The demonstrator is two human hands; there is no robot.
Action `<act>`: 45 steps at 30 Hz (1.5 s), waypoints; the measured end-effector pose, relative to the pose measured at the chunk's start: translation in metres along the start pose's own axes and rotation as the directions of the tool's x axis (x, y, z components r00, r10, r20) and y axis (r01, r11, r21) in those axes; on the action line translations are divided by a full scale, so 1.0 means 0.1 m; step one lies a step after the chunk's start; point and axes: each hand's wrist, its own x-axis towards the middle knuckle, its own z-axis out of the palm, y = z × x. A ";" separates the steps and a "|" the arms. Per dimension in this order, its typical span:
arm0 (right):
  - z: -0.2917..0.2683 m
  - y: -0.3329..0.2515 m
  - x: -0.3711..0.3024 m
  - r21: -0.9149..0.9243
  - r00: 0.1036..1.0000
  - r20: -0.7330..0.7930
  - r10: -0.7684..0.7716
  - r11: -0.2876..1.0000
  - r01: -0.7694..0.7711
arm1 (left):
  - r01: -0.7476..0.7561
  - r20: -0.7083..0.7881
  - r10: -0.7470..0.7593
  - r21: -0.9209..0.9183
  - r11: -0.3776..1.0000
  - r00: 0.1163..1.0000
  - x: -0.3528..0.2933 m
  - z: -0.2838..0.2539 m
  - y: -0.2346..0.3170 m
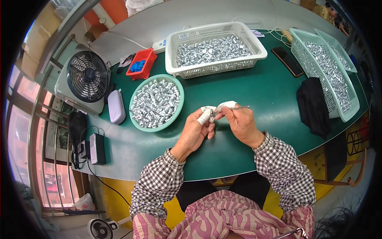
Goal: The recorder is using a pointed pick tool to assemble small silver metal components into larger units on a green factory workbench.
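My left hand (197, 127) pinches a small silvery metal part (214, 114) over the near middle of the green table (234, 155). White wrapping covers some of its fingertips. Beside it, my right hand (243, 122), with wrapped fingertips too, is closed on a thin metal tool (242, 107). One end of this tool points right; the other meets the part between my fingers. Its exact kind is too small to tell. Left of my hands stands a round mint-green bowl (182, 104) full of small silvery metal parts (155, 103).
Farther back are a white basket (223, 68) of metal parts and a red bin (150, 65) holding blue pieces. A phone (287, 61), a black cloth (312, 107) and light-green baskets (332, 93) lie right. On the left stand a fan (86, 76) and a lilac case (116, 106).
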 end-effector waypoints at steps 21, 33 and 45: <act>-0.09 0.44 0.21 0.205 0.930 -0.175 0.323 0.936 -0.287 | -0.286 0.040 0.519 0.869 0.403 0.854 0.17 -0.01 0.12; -0.14 0.50 0.21 0.150 0.922 -0.250 0.296 0.952 -0.265 | -0.018 0.084 0.530 0.992 -0.128 0.844 0.39 0.20 0.19; -0.21 0.45 0.20 0.120 0.925 -0.255 0.283 0.958 -0.260 | -0.168 0.230 0.554 0.973 -0.160 0.800 0.56 0.37 0.52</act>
